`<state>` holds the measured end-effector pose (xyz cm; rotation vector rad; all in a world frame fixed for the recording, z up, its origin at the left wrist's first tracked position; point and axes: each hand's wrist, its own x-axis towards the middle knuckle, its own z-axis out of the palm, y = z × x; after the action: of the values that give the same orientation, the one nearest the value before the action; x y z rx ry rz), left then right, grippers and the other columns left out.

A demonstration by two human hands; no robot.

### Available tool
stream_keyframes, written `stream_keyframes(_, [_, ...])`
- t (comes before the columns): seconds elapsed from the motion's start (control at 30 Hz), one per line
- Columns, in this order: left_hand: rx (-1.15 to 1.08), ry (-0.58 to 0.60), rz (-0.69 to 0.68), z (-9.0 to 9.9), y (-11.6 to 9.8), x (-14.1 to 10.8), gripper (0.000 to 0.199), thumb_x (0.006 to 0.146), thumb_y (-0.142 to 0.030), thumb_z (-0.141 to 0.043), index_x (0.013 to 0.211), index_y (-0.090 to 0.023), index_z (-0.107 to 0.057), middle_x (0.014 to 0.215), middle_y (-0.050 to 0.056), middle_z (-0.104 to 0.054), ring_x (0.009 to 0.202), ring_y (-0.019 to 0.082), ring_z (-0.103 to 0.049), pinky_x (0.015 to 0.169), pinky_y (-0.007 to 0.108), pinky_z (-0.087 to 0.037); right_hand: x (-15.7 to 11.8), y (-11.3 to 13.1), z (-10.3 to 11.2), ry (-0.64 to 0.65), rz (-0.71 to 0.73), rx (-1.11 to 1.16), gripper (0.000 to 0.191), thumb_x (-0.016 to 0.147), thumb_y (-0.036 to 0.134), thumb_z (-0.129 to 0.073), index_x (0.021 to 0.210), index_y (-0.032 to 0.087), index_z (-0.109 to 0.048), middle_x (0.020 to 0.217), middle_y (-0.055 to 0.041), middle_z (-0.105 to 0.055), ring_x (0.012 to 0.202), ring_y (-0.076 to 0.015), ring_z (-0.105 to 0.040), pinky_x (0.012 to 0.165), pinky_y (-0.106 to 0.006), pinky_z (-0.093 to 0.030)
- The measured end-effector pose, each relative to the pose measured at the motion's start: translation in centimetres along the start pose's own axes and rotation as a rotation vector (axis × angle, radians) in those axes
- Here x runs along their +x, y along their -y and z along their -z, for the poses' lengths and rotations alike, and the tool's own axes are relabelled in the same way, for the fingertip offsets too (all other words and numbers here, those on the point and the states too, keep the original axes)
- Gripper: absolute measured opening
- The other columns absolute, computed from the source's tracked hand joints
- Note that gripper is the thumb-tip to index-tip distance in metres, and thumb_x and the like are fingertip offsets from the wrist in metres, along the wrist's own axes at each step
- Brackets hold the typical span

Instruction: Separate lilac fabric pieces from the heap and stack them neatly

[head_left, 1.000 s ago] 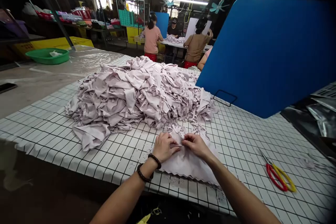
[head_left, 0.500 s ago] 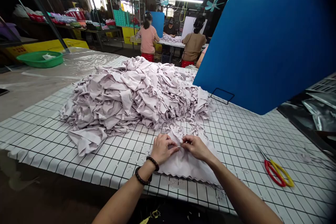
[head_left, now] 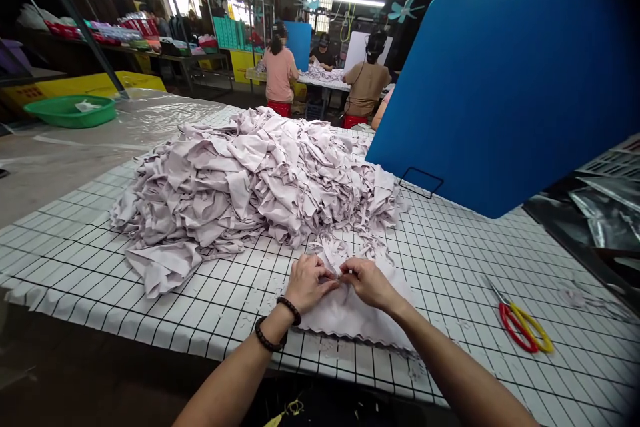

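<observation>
The pile [head_left: 250, 177] sits on the table [head_left: 465, 267], left of center. In front of its right end lies a piece [head_left: 353, 323] near the table's front edge, with the left hand [head_left: 307, 283] and right hand [head_left: 370, 283] side by side on it. Scissors [head_left: 525, 328] lie to the right of both hands. The board [head_left: 500, 100] stands behind the scissors, right of the pile. Left of the pile, toward the back, is a basin [head_left: 70, 120] with a scrap [head_left: 87, 107] in it. Beyond the pile, people [head_left: 280, 77] are around another table [head_left: 327, 85].
</observation>
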<state>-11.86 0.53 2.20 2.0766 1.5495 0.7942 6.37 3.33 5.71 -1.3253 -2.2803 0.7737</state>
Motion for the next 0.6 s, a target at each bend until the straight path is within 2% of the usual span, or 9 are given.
stream_keyframes(0.13, [0.007,-0.001,-0.008,0.1,0.0,0.1,0.023,0.075,-0.050,-0.063,0.078,-0.028,-0.071,0.087,0.002,-0.058,0.089,0.021,-0.047,0.076,0.036,-0.034,0.1,0.4,-0.4,-0.028,-0.062,0.075,0.010,0.074,0.017,-0.054,0.070,0.019,-0.063,0.072,-0.0015,-0.064,0.069,-0.0151,-0.056,0.064,-0.025,-0.039])
stream_keyframes(0.3, [0.019,0.024,-0.023,0.1,0.1,0.2,0.025,0.075,-0.051,-0.063,0.075,-0.027,-0.070,0.082,0.002,-0.058,0.086,0.021,-0.046,0.076,0.035,-0.035,0.0,-0.3,-1.3,0.009,-0.250,0.406,0.009,0.071,0.024,-0.060,0.072,0.018,-0.065,0.069,-0.0007,-0.065,0.062,-0.0140,-0.056,0.057,-0.023,-0.041])
stream_keyframes(0.4, [0.027,0.027,-0.026,0.1,0.3,0.3,0.023,0.076,-0.050,-0.063,0.078,-0.028,-0.069,0.083,0.001,-0.058,0.088,0.021,-0.047,0.078,0.036,-0.036,0.1,-0.8,-1.5,0.031,-0.315,0.528,0.012,0.068,0.026,-0.063,0.072,0.015,-0.066,0.066,-0.0011,-0.064,0.058,-0.0132,-0.054,0.053,-0.023,-0.041])
stream_keyframes(0.53, [0.067,0.031,-0.017,0.3,0.0,0.2,0.022,0.076,-0.050,-0.063,0.077,-0.028,-0.069,0.085,0.001,-0.058,0.089,0.022,-0.049,0.078,0.037,-0.039,0.1,-0.7,-0.8,0.034,-0.305,0.469,0.016,0.071,0.030,-0.062,0.073,0.015,-0.066,0.071,-0.0025,-0.066,0.064,-0.0149,-0.057,0.057,-0.024,-0.043])
stream_keyframes(0.6, [0.123,-0.023,0.019,0.8,-0.5,-0.1,0.024,0.074,-0.050,-0.064,0.083,-0.027,-0.068,0.093,0.002,-0.059,0.093,0.023,-0.050,0.079,0.038,-0.040,-0.5,-0.4,-0.3,-0.061,-0.270,0.304,0.017,0.075,0.031,-0.058,0.081,0.017,-0.064,0.079,-0.0031,-0.066,0.069,-0.0160,-0.059,0.061,-0.026,-0.044])
